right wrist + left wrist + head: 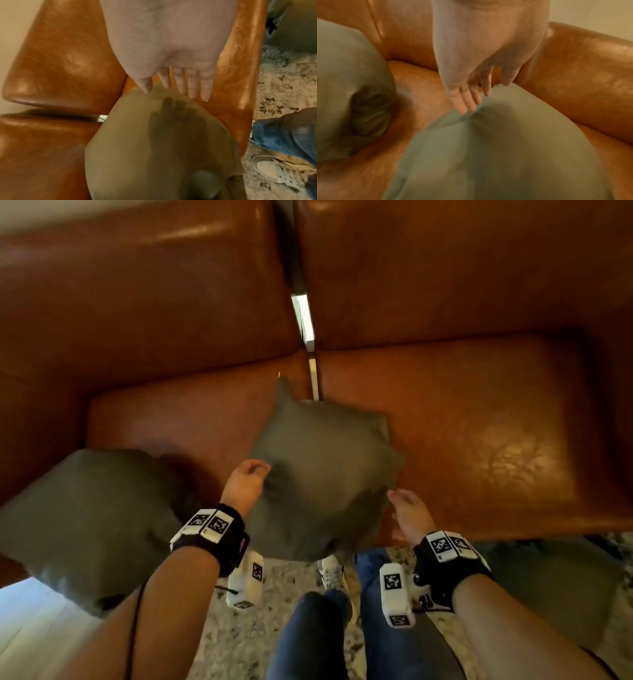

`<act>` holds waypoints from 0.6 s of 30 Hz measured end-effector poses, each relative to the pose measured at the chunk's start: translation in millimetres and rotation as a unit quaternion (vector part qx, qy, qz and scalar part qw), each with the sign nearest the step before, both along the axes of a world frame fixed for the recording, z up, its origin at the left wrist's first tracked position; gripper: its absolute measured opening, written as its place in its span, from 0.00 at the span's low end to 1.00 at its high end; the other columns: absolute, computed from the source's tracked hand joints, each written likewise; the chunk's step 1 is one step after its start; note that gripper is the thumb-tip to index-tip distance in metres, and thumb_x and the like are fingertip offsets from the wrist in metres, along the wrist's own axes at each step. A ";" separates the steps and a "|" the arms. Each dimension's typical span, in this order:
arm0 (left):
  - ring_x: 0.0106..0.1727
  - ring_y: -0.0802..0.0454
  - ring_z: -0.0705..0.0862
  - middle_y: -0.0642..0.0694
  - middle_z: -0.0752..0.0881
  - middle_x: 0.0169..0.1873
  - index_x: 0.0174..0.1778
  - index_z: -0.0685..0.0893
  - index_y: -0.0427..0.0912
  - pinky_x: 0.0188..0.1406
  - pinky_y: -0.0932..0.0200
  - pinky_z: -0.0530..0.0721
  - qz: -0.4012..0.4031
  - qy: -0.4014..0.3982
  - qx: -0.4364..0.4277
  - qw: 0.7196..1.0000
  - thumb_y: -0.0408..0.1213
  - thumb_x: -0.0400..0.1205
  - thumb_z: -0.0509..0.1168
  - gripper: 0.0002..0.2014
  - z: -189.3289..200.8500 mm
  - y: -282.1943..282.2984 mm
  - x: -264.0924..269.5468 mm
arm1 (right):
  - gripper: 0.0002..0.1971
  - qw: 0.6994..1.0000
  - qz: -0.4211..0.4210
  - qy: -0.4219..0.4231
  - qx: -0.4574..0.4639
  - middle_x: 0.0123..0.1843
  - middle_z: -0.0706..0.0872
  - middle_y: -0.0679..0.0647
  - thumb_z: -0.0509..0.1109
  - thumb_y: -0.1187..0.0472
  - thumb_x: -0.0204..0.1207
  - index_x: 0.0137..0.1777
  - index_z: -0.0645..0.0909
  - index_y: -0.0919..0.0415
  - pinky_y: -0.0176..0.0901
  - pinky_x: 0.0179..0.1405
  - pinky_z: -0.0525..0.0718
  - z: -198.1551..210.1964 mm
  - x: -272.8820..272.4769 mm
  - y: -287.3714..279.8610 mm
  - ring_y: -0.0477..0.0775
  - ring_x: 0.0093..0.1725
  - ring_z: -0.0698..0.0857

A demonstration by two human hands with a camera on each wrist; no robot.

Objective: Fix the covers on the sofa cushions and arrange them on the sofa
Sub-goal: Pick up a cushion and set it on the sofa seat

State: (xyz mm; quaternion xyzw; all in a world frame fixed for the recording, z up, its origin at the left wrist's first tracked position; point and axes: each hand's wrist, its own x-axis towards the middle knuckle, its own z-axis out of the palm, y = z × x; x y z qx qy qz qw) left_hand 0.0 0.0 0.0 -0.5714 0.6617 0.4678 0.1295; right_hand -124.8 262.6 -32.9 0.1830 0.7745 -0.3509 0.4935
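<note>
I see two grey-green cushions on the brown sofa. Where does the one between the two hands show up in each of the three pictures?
Head view: the middle cushion sits in the centre, between the left hand and the right hand.
Left wrist view: it fills the lower centre, under the fingers.
Right wrist view: it fills the lower centre, with the hand's shadow on it.
Shared landmark: the brown leather sofa.
</note>
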 end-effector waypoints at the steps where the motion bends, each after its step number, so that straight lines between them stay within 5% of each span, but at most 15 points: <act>1: 0.55 0.43 0.82 0.36 0.86 0.52 0.58 0.85 0.35 0.62 0.51 0.77 0.023 0.005 -0.003 1.000 0.37 0.84 0.64 0.11 -6.8 -5.1 -8.4 | 0.22 1.000 -0.012 -0.002 -0.002 0.71 0.79 0.59 0.62 0.46 0.83 0.73 0.73 0.55 0.65 0.71 0.75 -4.0 -6.7 -3.6 0.64 0.70 0.77; 6: 0.54 0.40 0.85 0.38 0.87 0.49 0.49 0.84 0.43 0.61 0.48 0.81 0.138 -0.014 0.011 0.990 0.44 0.79 0.68 0.09 -32.8 -23.3 -34.2 | 0.26 0.999 -0.032 -0.041 0.014 0.74 0.76 0.62 0.60 0.46 0.84 0.78 0.68 0.57 0.63 0.73 0.73 -23.3 -24.6 -24.0 0.68 0.72 0.75; 11: 0.58 0.44 0.80 0.41 0.81 0.50 0.61 0.83 0.38 0.58 0.56 0.74 0.179 -0.043 -0.001 0.983 0.40 0.85 0.63 0.13 -51.2 -36.9 -48.3 | 0.34 0.997 -0.034 -0.044 0.054 0.82 0.68 0.60 0.53 0.37 0.83 0.83 0.61 0.56 0.61 0.79 0.64 -43.2 -27.2 -42.4 0.67 0.79 0.67; 14: 0.68 0.39 0.78 0.37 0.82 0.64 0.70 0.80 0.37 0.67 0.52 0.73 0.167 -0.081 -0.001 0.983 0.46 0.86 0.60 0.21 -62.7 -43.2 -52.7 | 0.38 0.994 -0.062 -0.048 0.081 0.83 0.66 0.60 0.49 0.32 0.81 0.84 0.59 0.55 0.62 0.80 0.62 -50.5 -29.3 -47.1 0.67 0.81 0.66; 18: 0.76 0.35 0.72 0.35 0.74 0.75 0.77 0.74 0.41 0.77 0.47 0.66 0.147 -0.116 0.028 0.982 0.57 0.87 0.53 0.29 -80.4 -53.0 -59.8 | 0.55 0.987 -0.110 -0.077 0.089 0.84 0.64 0.57 0.45 0.17 0.61 0.84 0.57 0.50 0.67 0.80 0.61 -65.1 -28.6 -48.9 0.67 0.81 0.65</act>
